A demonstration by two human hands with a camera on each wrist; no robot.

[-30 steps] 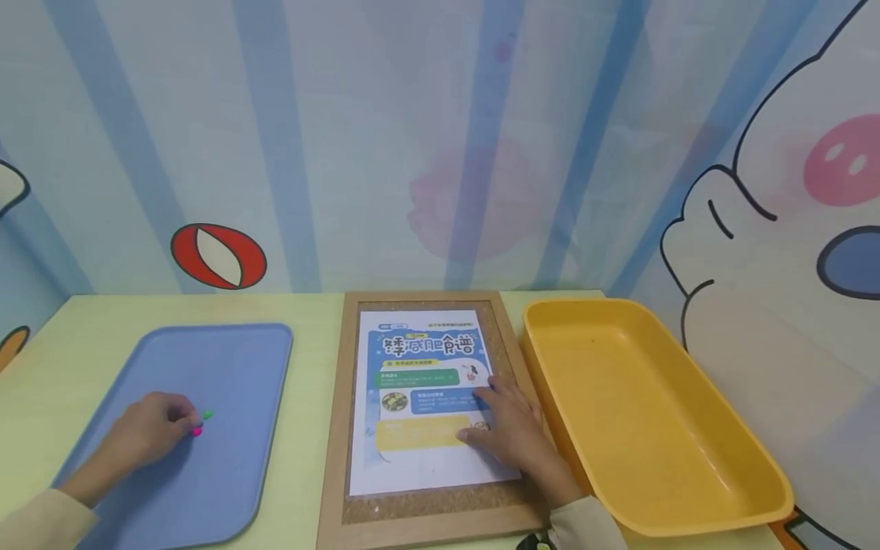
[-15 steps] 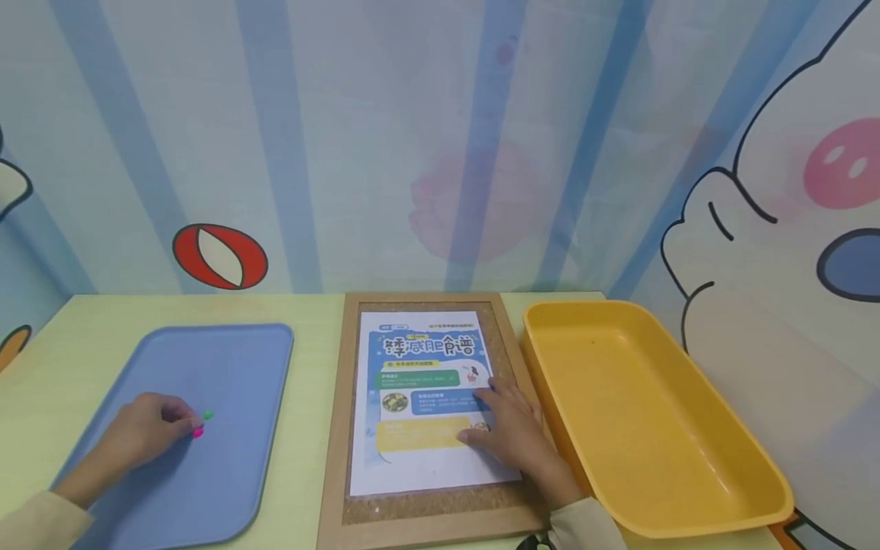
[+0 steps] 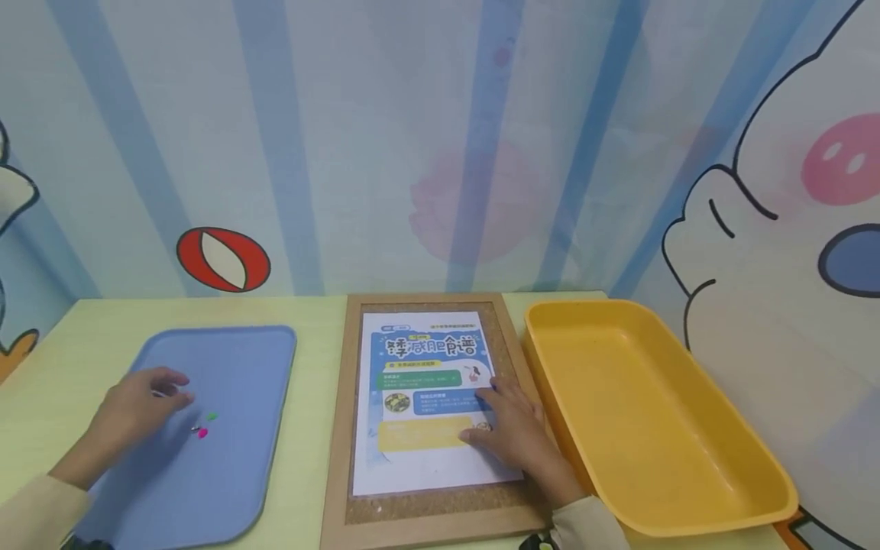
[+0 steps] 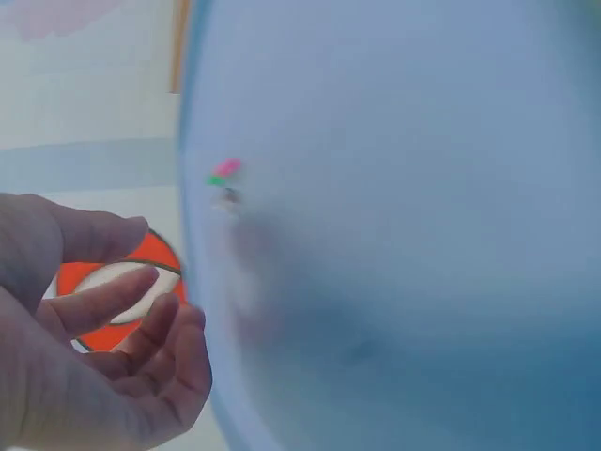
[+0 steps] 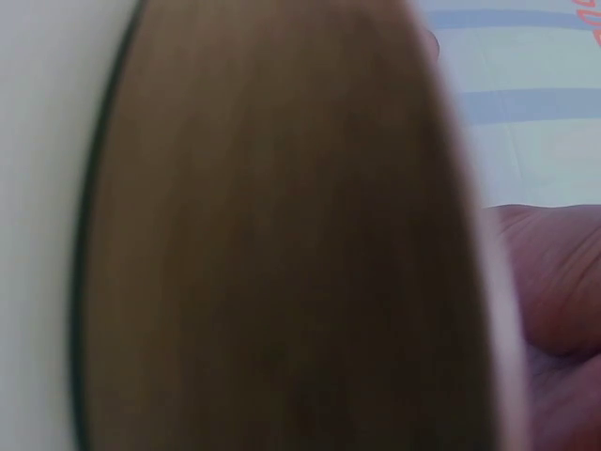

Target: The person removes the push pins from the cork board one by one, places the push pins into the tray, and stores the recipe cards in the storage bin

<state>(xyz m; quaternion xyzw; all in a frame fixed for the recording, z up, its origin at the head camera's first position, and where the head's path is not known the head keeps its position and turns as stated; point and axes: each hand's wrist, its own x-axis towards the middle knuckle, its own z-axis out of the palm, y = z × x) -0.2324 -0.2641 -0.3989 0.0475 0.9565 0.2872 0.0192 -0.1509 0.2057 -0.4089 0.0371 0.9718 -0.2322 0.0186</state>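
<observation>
My left hand (image 3: 140,405) hovers over the blue tray (image 3: 227,359), thumb and fingers apart and holding nothing. Just off its fingertips lie a green piece (image 3: 212,416), a pink piece (image 3: 202,433) and a greyish piece (image 3: 195,429). They are too small to tell their kind. In the left wrist view, the bent fingers of that hand (image 4: 103,348) appear beside the tray's edge. My right hand (image 3: 512,428) rests with spread fingers on the right side of a printed sheet (image 3: 406,473). Beneath the sheet is a wood-framed cork board (image 3: 433,513).
A deep yellow bin (image 3: 646,412) stands right of the board, close to its frame. The pale yellow table (image 3: 309,336) ends at a printed backdrop curtain (image 3: 371,153). In the right wrist view, a blurred brown surface (image 5: 282,225) fills most of the picture.
My left hand has let go of the greyish piece and drawn back up and left, its thumb and fingers parting. That piece now shows beside the pink one. The right hand stays put.
</observation>
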